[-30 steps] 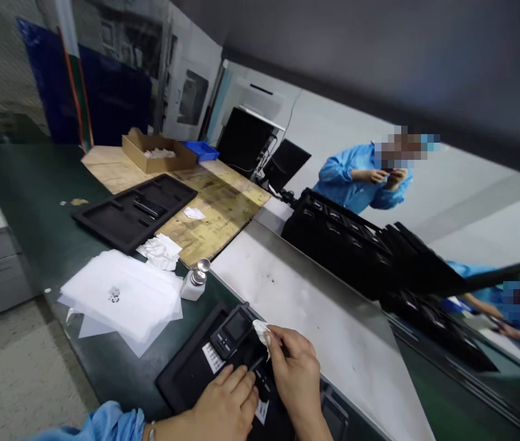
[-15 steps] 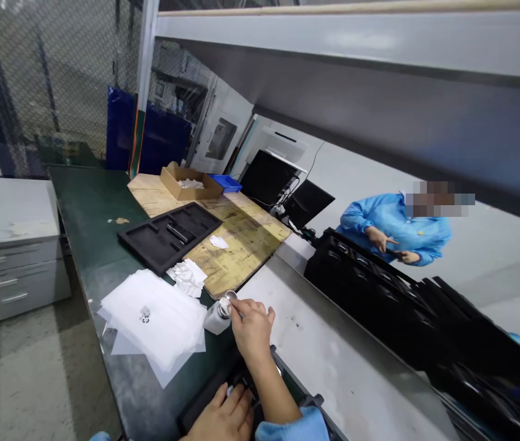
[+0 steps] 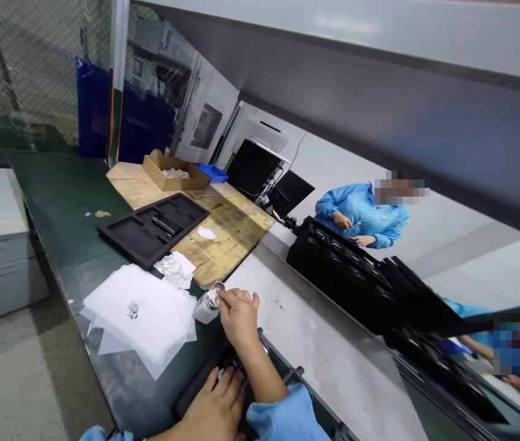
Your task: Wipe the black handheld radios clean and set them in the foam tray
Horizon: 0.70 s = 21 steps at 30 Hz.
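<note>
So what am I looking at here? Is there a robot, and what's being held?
No robot: these are a person's bare hands, filmed by one camera worn on the head, looking forward and down. The right hand pinches a bit of white tissue at the top of a small bottle. The left hand rests over a dark near tray; what it grips, if anything, is hidden. Across the green table and wooden board lie white sheets, crumpled paper and a black far tray holding a dark object.
</note>
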Each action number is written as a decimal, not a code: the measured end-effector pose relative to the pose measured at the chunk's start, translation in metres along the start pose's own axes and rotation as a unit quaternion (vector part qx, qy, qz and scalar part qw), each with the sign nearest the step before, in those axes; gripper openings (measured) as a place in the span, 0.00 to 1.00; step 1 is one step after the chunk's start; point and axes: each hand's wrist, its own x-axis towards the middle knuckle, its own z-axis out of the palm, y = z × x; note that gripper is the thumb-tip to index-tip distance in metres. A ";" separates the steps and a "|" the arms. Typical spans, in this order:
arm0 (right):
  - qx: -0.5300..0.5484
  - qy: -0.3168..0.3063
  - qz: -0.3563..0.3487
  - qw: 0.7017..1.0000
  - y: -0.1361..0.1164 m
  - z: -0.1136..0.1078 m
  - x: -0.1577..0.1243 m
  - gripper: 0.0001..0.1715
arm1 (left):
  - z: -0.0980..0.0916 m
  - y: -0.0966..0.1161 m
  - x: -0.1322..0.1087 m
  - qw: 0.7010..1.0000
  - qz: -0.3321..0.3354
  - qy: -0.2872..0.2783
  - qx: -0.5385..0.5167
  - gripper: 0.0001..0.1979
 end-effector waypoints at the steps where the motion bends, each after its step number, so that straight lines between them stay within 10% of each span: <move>1: 0.002 0.006 0.001 1.000 0.005 -0.007 -0.003 0.10 | -0.005 0.002 -0.001 1.000 -0.007 -0.014 -0.016 0.35; 9: -0.052 0.108 0.044 0.992 0.099 -0.043 -0.092 0.23 | -0.020 0.013 -0.001 0.997 -0.027 -0.046 -0.054 0.34; 15: -0.087 0.062 0.026 0.994 0.076 -0.007 -0.123 0.19 | -0.029 0.016 0.001 0.996 -0.041 -0.070 -0.027 0.33; 21: -0.093 0.080 0.011 0.992 0.088 -0.021 -0.129 0.14 | -0.033 0.016 0.000 0.997 -0.029 -0.073 -0.013 0.31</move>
